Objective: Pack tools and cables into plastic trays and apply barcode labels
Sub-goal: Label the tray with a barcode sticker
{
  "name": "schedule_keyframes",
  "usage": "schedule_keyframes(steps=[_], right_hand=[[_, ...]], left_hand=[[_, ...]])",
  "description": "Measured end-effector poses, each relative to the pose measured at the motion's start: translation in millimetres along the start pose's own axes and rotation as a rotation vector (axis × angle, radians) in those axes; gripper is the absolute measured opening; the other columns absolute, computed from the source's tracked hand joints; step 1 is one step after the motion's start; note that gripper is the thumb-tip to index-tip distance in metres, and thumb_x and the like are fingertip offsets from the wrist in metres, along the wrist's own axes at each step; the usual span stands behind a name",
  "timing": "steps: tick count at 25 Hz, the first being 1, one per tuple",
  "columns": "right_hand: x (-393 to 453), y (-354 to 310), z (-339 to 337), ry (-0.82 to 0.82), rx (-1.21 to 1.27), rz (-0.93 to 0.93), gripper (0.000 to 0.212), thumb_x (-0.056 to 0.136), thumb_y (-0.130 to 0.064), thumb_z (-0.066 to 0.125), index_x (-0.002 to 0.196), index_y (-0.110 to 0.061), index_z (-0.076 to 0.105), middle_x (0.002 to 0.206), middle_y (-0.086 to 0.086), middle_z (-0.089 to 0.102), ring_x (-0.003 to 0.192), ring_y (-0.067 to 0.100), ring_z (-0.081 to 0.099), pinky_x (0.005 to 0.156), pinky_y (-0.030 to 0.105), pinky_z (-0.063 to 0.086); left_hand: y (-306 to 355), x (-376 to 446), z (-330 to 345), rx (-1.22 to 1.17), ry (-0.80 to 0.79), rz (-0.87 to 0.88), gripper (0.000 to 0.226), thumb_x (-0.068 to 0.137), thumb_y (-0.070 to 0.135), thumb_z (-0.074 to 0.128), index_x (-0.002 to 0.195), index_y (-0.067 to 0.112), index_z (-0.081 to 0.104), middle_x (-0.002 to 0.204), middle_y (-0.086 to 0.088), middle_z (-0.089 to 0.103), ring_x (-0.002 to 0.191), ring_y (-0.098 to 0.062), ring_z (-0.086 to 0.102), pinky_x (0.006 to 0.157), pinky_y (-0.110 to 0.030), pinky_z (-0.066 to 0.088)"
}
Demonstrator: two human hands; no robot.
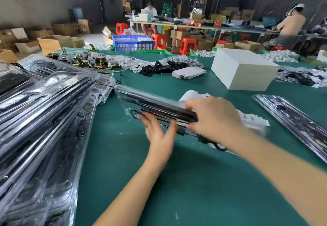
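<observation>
Right hand (212, 117) grasps tray (150, 102); left hand (159, 133) lies flat, fingers released. Tray stack (44, 110) left, white box (244, 70) behind, labels (254, 119) beside.

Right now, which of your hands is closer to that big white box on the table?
Right. The right hand grips the tray just in front of the white box; the left hand lies farther to the left.

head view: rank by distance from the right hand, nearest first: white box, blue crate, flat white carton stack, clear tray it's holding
1. Clear tray, gripped by the right hand.
2. Flat white carton stack, mid-table, beyond the hand.
3. White box, back right on the table; close to the carton stack in range, so that pair is a near call.
4. Blue crate, off the table's far edge.
</observation>
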State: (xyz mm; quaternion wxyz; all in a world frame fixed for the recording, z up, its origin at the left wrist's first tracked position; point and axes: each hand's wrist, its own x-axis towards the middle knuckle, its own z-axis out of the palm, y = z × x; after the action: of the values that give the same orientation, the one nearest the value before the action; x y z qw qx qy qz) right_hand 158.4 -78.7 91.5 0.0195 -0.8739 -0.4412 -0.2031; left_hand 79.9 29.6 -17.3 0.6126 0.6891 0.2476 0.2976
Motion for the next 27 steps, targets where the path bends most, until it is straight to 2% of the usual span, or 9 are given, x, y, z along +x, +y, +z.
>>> schedule_keyframes(steps=[3,5,7,9,11,14,16,19,27], right_hand=[[-25.1,-43.4,20.1,0.311,-0.211,-0.055,0.021,0.056,-0.009,0.065,0.070,-0.023,0.061,0.048,-0.001,0.054,0.045,0.023,0.055,0.045,0.025,0.030],[-38.8,-61.9,43.1,0.358,-0.212,-0.113,0.019,0.062,-0.010,0.057,0.072,-0.023,0.067,0.046,-0.002,0.055,0.046,0.020,0.057,0.048,0.025,0.039],[-49.6,-74.2,63.5,0.256,-0.179,-0.110,0.025,0.068,-0.011,0.062,0.087,-0.023,0.073,0.060,0.000,0.063,0.056,0.019,0.061,0.052,0.026,0.045],[-54.7,-76.3,73.7,0.063,-0.044,-0.056,0.040,0.077,-0.022,0.071,0.117,-0.024,0.067,0.091,0.005,0.068,0.081,0.022,0.064,0.065,0.030,0.050],[-49.1,-57.6,69.6,-0.141,0.230,-0.031,0.048,0.088,-0.049,0.057,0.132,-0.031,0.055,0.116,-0.003,0.061,0.107,0.021,0.054,0.083,0.032,0.046],[-40.5,-1.4,60.6,-0.087,0.342,0.256,0.050,0.090,-0.058,0.048,0.129,-0.028,0.058,0.126,-0.003,0.060,0.116,0.022,0.052,0.097,0.036,0.044],[-40.7,36.9,55.6,-0.284,0.551,0.563,0.049,0.089,-0.055,0.056,0.126,-0.022,0.061,0.120,0.003,0.064,0.103,0.023,0.061,0.089,0.037,0.051],[-53.1,55.1,56.0,-0.469,1.348,0.899,0.044,0.072,-0.047,0.072,0.097,-0.010,0.067,0.086,0.008,0.068,0.064,0.018,0.063,0.053,0.029,0.055],[-66.3,41.8,74.4,-0.238,1.781,1.203,0.017,0.084,-0.018,0.072,0.091,-0.004,0.066,0.066,0.008,0.071,0.054,0.018,0.068,0.046,0.025,0.056]], left_hand=[[14.6,4.3,-14.9,-0.843,-0.154,-0.160,0.092,0.072,0.076,0.052,0.149,0.032,0.027,0.148,0.008,0.039,0.130,-0.020,0.045,0.100,-0.047,0.045],[11.8,2.6,-17.4,-0.934,-0.182,-0.284,0.089,0.074,0.066,0.060,0.143,0.012,0.040,0.134,-0.011,0.055,0.118,-0.030,0.055,0.092,-0.043,0.052],[3.5,1.6,-16.5,-0.968,-0.127,-0.416,0.054,0.089,0.038,0.058,0.126,-0.001,0.053,0.120,-0.021,0.062,0.109,-0.035,0.061,0.093,-0.042,0.051],[-0.3,6.5,-18.2,-1.001,-0.007,-0.487,0.015,0.092,0.014,0.047,0.090,0.002,0.057,0.085,-0.016,0.064,0.077,-0.030,0.064,0.073,-0.037,0.055],[-1.9,16.0,-26.5,-1.017,0.083,-0.506,0.015,0.090,0.006,0.039,0.078,0.008,0.049,0.070,-0.012,0.055,0.065,-0.027,0.056,0.066,-0.037,0.052],[-4.0,22.7,-37.4,-1.011,0.024,-0.512,0.021,0.090,0.007,0.038,0.074,0.008,0.051,0.063,-0.007,0.057,0.062,-0.025,0.059,0.071,-0.040,0.055],[-6.1,22.6,-39.4,-1.017,-0.017,-0.519,0.020,0.090,0.008,0.039,0.075,0.008,0.052,0.067,-0.007,0.059,0.068,-0.027,0.061,0.079,-0.047,0.055],[-8.1,24.2,-37.2,-1.056,-0.024,-0.510,0.020,0.089,0.010,0.038,0.077,0.007,0.054,0.068,-0.007,0.062,0.070,-0.027,0.063,0.089,-0.050,0.051],[-11.9,24.6,-34.0,-1.097,-0.037,-0.477,0.027,0.089,0.013,0.037,0.082,0.005,0.062,0.075,-0.009,0.069,0.068,-0.026,0.069,0.073,-0.043,0.053]])
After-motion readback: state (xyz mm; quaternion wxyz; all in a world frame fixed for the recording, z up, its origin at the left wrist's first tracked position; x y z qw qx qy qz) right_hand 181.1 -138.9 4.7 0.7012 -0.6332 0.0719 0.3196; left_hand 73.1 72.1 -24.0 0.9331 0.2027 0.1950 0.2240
